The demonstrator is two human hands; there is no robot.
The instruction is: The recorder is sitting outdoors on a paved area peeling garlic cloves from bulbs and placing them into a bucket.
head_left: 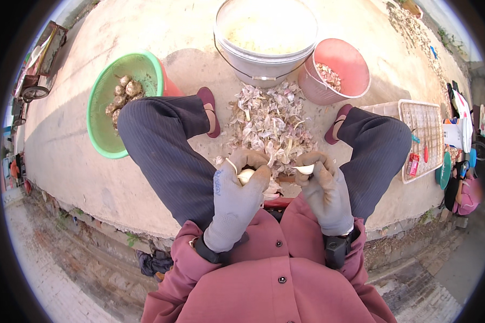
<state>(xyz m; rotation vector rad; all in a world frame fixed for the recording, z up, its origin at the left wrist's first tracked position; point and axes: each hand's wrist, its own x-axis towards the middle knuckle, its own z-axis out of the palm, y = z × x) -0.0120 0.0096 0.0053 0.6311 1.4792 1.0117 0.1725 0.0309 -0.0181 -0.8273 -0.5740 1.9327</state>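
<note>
My left hand (241, 185), in a grey work glove, is closed around part of a garlic bulb (246, 176) whose pale cloves show between thumb and fingers. A thin stem or strip of skin sticks up beside it. Gloved in the same grey, my right hand (322, 183) pinches a single white garlic clove (305, 169) between thumb and fingertips. The two hands are apart, above my lap. Beyond them a heap of papery garlic skins (272, 121) lies on the ground between my feet.
A green basket (99, 121) of whole garlic bulbs (125, 92) stands left of my knee. Ahead are a large white bucket (264, 67) and a pink bucket (328, 97) with cloves inside. At right is a pale plastic crate (423, 134); farther right, another person (469, 196) sits.
</note>
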